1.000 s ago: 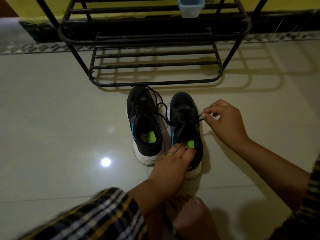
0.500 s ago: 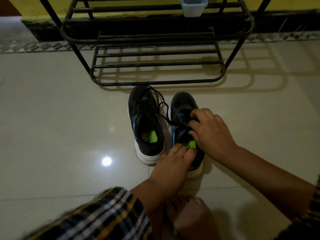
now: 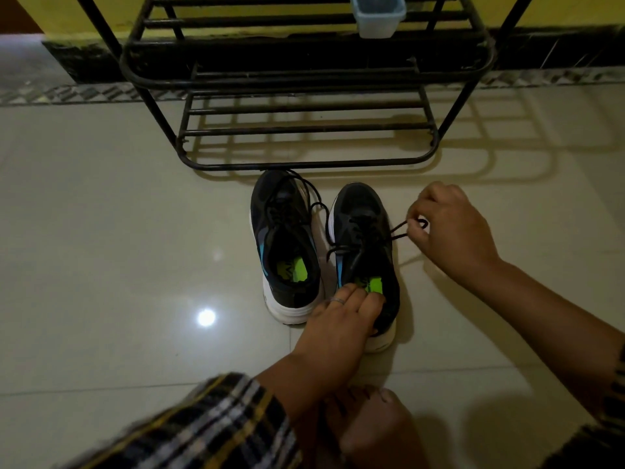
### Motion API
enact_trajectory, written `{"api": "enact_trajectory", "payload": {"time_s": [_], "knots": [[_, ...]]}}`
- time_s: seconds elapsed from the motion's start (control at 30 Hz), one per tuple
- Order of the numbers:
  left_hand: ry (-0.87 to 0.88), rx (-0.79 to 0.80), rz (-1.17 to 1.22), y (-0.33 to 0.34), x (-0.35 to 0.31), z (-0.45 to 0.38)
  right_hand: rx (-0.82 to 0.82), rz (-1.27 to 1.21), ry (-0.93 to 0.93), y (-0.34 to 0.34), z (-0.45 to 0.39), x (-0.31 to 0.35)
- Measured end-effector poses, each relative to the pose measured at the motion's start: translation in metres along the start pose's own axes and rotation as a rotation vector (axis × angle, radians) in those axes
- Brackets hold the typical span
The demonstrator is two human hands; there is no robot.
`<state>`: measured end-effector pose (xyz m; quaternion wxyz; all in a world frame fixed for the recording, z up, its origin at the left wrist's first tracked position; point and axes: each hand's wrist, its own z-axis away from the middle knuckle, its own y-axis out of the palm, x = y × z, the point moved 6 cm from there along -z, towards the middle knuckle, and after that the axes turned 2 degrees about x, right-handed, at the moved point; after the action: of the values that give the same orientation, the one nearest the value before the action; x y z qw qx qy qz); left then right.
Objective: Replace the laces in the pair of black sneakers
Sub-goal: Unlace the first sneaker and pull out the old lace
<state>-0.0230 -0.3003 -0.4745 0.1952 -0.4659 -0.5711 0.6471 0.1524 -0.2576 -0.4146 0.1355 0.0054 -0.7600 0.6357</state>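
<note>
Two black sneakers side by side on pale glossy floor tiles (image 3: 101,231), toes toward a black metal shoe rack (image 3: 304,79): the left sneaker (image 3: 284,245) with its toe just under the rack's lowest front bar, the right sneaker (image 3: 367,252) a little nearer. Inside each shoe opening, a bright green insole patch and nothing else visible. On an upper rack shelf, a small pale blue plastic tub (image 3: 377,15), contents too dark to tell. Left hand (image 3: 338,319), ring on one finger, pressed over the right sneaker's heel collar, fingers curled into the opening beside the green patch. Right hand (image 3: 449,228) off the shoe's right side, fingers pinched tight on a loop of black lace (image 3: 399,231), drawn taut out of the eyelets. Loose lace ends (image 3: 314,201) of the left sneaker trailing between the two shoes. Wide bare floor left and right of the pair; ahead, closed by the rack and a dark skirting under a yellow wall (image 3: 50,8). Plaid sleeve (image 3: 203,431) and a bare foot (image 3: 372,428) at the bottom edge.
</note>
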Motion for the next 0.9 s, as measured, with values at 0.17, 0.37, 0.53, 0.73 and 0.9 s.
{"api": "enact_trajectory", "payload": {"time_s": [0.17,0.37,0.53,0.73,0.9], "knots": [[-0.025,-0.006,0.012,-0.004,-0.002,0.0,0.208,-0.06,0.254,0.037,0.014,-0.031],[-0.046,0.031,0.022,-0.002,-0.002,-0.001,0.002,-0.398,0.253,0.028,0.016,0.001],[-0.035,0.08,0.015,0.001,-0.002,-0.002,0.159,-0.081,-0.093,0.028,0.019,0.043],[-0.027,0.07,-0.017,0.0,-0.002,-0.003,0.103,0.058,-0.198,0.031,0.023,0.049],[-0.024,0.05,-0.015,-0.002,-0.001,-0.002,0.079,0.011,-0.212,0.025,0.022,0.049]]}}
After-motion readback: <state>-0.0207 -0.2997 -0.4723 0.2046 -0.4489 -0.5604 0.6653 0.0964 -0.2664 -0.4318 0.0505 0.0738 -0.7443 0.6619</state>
